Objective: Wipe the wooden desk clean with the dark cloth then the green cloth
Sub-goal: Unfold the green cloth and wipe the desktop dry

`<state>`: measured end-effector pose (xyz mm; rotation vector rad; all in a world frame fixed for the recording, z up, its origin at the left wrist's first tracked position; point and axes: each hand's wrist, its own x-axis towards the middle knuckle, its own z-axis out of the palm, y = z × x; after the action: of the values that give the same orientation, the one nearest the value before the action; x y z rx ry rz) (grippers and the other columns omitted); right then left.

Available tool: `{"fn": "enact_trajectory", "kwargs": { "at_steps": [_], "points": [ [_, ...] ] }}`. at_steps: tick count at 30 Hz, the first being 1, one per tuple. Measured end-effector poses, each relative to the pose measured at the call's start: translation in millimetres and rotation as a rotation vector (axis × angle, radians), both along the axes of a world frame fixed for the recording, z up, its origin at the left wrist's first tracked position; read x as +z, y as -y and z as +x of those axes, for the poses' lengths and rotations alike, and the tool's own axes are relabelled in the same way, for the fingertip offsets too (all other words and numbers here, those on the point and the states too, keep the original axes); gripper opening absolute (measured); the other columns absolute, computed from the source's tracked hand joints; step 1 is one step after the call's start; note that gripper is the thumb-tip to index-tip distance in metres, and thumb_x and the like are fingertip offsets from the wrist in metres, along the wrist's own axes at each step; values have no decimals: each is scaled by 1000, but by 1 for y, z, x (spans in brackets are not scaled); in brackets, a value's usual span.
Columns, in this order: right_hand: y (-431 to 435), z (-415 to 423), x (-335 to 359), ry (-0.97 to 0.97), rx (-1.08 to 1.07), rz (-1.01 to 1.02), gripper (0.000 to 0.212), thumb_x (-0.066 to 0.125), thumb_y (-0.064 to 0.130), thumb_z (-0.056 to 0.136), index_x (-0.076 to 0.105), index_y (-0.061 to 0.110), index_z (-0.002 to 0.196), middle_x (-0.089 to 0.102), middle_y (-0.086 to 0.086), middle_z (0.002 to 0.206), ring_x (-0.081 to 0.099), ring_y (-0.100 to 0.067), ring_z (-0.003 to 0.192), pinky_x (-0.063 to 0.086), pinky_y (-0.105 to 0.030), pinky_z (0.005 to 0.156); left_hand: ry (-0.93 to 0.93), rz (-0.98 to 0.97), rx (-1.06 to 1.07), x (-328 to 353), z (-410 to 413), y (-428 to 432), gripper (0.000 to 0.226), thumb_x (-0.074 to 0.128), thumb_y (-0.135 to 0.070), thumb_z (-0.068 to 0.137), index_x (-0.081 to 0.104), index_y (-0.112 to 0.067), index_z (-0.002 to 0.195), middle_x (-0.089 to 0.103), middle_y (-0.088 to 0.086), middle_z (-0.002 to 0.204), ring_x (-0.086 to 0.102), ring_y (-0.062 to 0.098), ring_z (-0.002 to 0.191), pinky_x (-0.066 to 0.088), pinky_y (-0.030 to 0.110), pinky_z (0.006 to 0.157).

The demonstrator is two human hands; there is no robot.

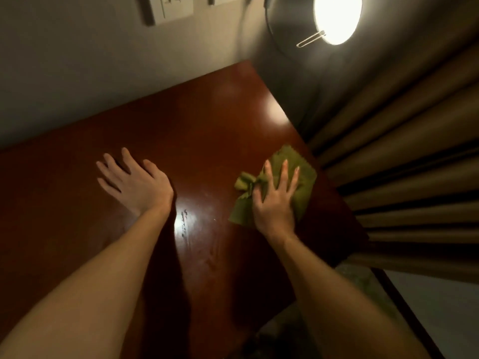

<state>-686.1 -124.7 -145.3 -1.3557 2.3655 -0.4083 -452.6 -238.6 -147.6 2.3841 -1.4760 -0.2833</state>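
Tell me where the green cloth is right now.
In the head view the green cloth lies under the right hand, near the right edge of the wooden desk, beside the curtain.

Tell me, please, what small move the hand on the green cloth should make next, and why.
Probably slide the green cloth leftward: the right hand presses it flat near the right edge of the desk, while streaks show in the glare toward the left hand.

My right hand (276,198) presses flat on the green cloth (303,182) near the desk's (207,130) right edge. My left hand (134,182) lies flat on the wood. A lamp (337,16) glows above.
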Motion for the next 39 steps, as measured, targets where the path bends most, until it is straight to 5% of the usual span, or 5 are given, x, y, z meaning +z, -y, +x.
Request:
{"fn": "enact_trajectory", "kwargs": {
  "at_steps": [6,12,22,33,39],
  "points": [
    [-83,24,6,-72,-36,133,70,34,60,104,0,48,165,-29,6,171,-32,-29,156,52,-44,110,-158,-171,-405,19,-42,-44,45,48,-20,106,50,-12,151,41,7,165,26,25,158,12,47,131],
    [-28,-14,1,-90,-63,87,73,40,59,103,7,44,166,-16,7,175,-25,-25,159,38,-45,119,27,35,-713,-7,-118,-82,60,27,-44,109,19,-34,167,5,4,177,-4,25,164,2,54,131],
    [-3,-105,-3,-93,-12,24,62,38,56,106,15,48,164,-8,16,175,-13,-11,161,37,-45,117,76,21,-679,-12,-122,-84,61,27,-46,109,16,-34,168,5,3,177,-6,23,164,-1,54,131],
    [-123,-93,-16,-272,-379,167,69,22,63,99,21,40,165,8,-15,174,3,-37,161,6,-62,127,59,29,-654,-6,-124,-85,60,34,-43,109,21,-32,167,9,4,177,-2,23,164,3,56,131],
    [-91,-130,-15,-266,-399,113,67,24,57,103,32,29,163,30,-16,168,27,-32,154,16,-53,128,84,1,-644,-10,-125,-85,60,34,-42,109,22,-33,167,11,4,177,0,24,164,3,55,131]
  ]
}}
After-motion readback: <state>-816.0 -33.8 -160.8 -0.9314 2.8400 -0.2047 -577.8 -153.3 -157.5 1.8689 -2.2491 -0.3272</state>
